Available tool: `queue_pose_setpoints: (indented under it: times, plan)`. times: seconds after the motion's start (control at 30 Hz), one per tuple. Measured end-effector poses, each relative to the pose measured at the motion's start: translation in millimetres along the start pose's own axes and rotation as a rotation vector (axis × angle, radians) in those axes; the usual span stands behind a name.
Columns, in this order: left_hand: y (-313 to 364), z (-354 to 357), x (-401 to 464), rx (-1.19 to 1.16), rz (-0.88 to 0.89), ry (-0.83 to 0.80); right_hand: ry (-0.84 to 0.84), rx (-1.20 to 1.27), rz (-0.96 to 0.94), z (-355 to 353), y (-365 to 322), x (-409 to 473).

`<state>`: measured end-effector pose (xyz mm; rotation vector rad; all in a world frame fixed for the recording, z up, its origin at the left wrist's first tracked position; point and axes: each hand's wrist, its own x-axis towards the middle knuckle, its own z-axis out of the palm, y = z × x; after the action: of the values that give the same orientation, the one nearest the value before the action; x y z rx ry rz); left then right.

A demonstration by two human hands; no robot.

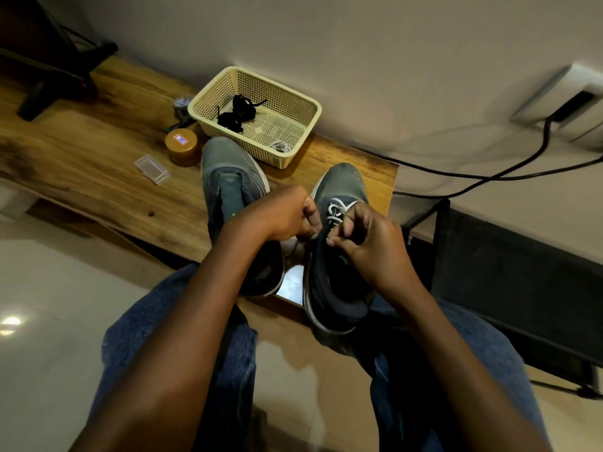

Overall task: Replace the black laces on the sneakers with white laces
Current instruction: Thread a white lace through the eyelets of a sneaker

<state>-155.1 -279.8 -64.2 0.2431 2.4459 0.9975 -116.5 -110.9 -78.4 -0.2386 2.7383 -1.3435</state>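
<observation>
Now I see both hands at the right sneaker (339, 256), which runs toe-away: left hand (287, 212) and right hand (368, 243) each pinch the white lace (336, 210) (ends hidden), its crossings just beyond the grip.

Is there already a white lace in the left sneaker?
No, the left sneaker shows no lace at all, while the white lace is threaded only in the right sneaker.

White lace (337, 208) ends hidden under both grips.
</observation>
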Motion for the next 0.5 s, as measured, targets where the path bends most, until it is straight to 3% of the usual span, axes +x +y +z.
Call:
queue_pose_setpoints:
  times: [0.2,0.5]
  plan:
    - [0.2,-6.2,-5.4,-0.189,-0.011,-0.040,-0.018,0.005,0.029,-6.0,-2.3,-1.9]
    - [-2.3,-2.3,-1.7,-0.220,-0.035,-0.055,0.020,0.100,0.082,5.4,-4.8,-1.0]
